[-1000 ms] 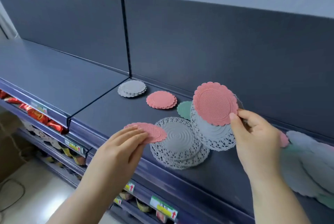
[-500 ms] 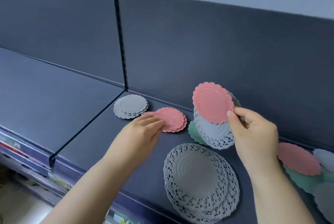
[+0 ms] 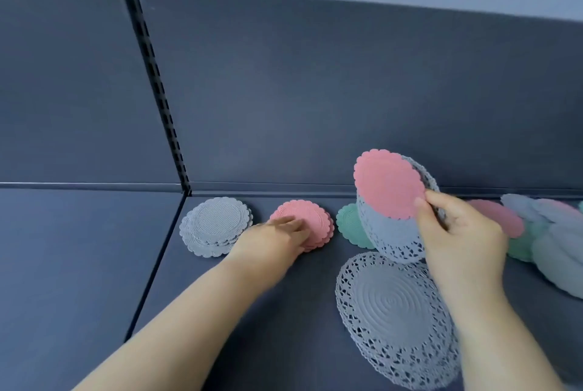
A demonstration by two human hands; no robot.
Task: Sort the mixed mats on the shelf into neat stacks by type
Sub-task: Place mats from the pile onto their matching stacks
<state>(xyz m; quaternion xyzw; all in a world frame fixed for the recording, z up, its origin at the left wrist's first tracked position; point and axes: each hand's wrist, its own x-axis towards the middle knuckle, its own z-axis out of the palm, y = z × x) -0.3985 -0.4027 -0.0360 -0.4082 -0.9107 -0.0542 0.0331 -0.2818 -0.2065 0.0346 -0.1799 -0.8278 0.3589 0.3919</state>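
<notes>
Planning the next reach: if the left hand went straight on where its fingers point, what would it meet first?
The left hand rests on the pink stack, so that comes first. Beyond it, probably the shelf's back panel, close beside the green mat; motion blur leaves depth unclear.

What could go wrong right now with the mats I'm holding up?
1. The right hand pinches a pink mat and a grey lace mat together by one edge; either could slip and fall onto the green mat below.
2. The left hand rests on the pink stack, so a nudge might skew it.
</notes>
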